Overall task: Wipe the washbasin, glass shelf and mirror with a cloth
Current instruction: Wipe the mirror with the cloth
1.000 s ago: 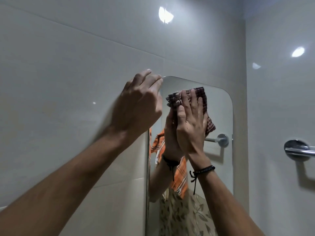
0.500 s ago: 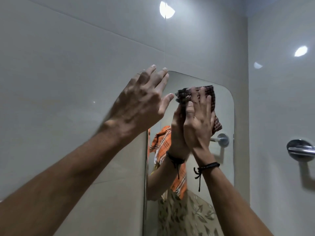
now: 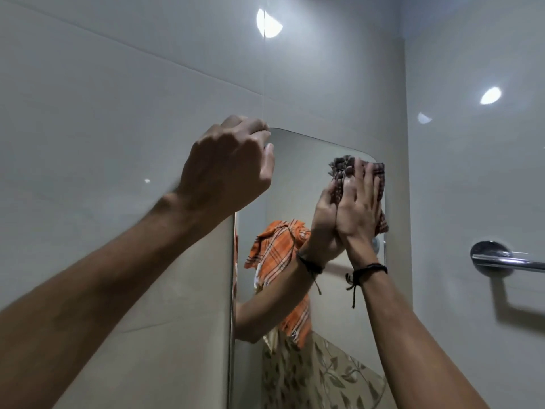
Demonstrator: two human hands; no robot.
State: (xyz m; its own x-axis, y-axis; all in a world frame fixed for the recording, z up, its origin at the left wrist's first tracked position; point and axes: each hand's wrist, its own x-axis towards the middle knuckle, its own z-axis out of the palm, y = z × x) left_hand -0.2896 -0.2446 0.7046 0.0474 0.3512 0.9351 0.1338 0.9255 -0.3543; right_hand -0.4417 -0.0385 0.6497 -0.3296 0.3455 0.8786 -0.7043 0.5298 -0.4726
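Head view showed us the glossy pale grey tiled wall (image 3: 103, 128) and, fixed on it, the frameless, round-cornered glass mirror (image 3: 295, 178), upright, with only its upper part in sight. The left hand (image 3: 230, 169) sat at the mirror's top left corner, fingers curled round that edge as far as we could judge. The right hand (image 3: 356, 211) lay flat, fingers straight, pressing the checked brown-and-red cloth (image 3: 380, 172) against the glass near the top right corner.

We judged three risks. The pane had no frame, so a hard push near its edge might shift it on its mounts. Nothing pinched the cloth, so it could slip from under the flat fingers. Bare fingertips reaching past it would smear the glass.

The cloth looked crumpled and thickly bunched, with a frayed fringe along its top and one corner hanging beside the wrist.
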